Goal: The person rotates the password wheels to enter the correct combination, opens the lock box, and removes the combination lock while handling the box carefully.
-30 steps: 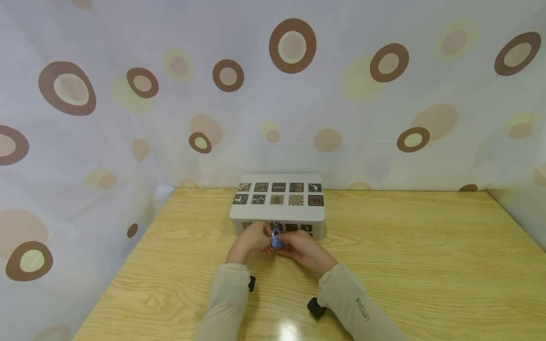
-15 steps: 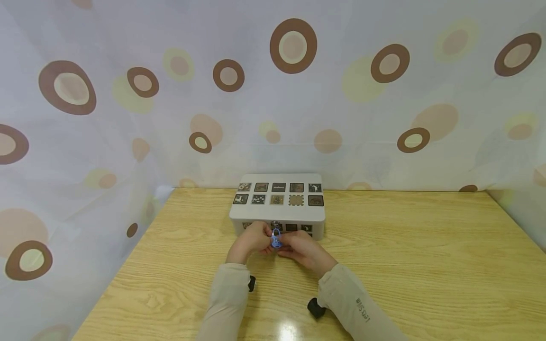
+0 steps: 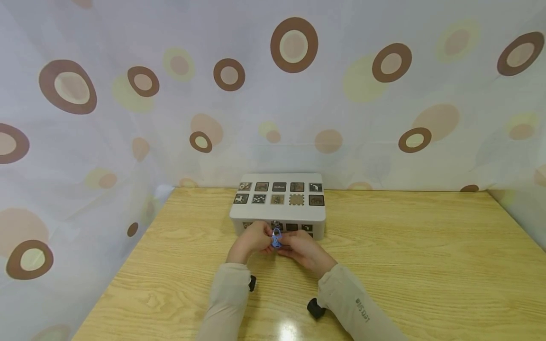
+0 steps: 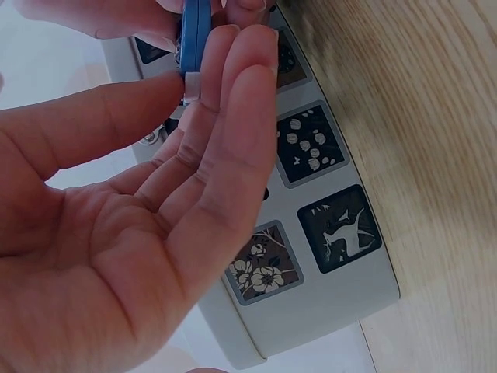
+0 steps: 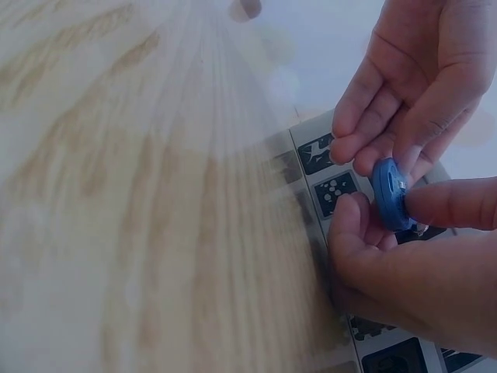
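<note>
A small blue padlock is held up by both hands at the front of a white box, its shackle uppermost in the head view. My left hand pinches one side of it between thumb and fingers; the left wrist view shows the thumb against the edge of the padlock, beside a silvery piece. From the other side, my right hand grips the padlock with thumb and curled fingers. Just above the shackle, the box's metal clasp shows. Whether the shackle passes through it, I cannot tell.
The box lid is down and carries several dark picture squares. It stands on a wooden table near the back edge. A patterned cloth hangs behind and along the sides.
</note>
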`<control>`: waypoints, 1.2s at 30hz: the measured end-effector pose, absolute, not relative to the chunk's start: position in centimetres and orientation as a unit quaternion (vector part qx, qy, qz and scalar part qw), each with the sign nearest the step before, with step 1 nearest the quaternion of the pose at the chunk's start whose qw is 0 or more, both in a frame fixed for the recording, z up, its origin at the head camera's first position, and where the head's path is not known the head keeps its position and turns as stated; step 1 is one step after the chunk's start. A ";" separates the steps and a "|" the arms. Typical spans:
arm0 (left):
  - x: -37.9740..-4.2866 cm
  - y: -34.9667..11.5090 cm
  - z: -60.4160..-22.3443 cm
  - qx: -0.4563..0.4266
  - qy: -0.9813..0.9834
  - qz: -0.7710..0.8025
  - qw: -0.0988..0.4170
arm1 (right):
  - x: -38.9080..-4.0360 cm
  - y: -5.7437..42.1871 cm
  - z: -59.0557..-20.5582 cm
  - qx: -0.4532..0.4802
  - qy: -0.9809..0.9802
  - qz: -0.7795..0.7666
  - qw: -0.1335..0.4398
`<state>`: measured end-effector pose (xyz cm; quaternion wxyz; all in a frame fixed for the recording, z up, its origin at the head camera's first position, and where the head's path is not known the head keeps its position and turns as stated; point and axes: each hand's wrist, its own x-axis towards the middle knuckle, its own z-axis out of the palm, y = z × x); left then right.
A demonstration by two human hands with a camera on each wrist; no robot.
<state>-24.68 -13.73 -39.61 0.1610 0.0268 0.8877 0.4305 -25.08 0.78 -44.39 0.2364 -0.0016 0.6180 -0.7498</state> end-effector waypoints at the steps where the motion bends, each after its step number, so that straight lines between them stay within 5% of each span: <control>1: -24.7 -13.7 -39.6 0.026 0.887 0.432 0.162 | -25.1 0.8 -44.4 -0.002 0.618 -0.750 0.236; 36: -24.8 -13.7 -39.7 0.025 0.885 0.436 0.159 | -24.8 1.0 -44.4 -0.024 0.619 -0.751 0.228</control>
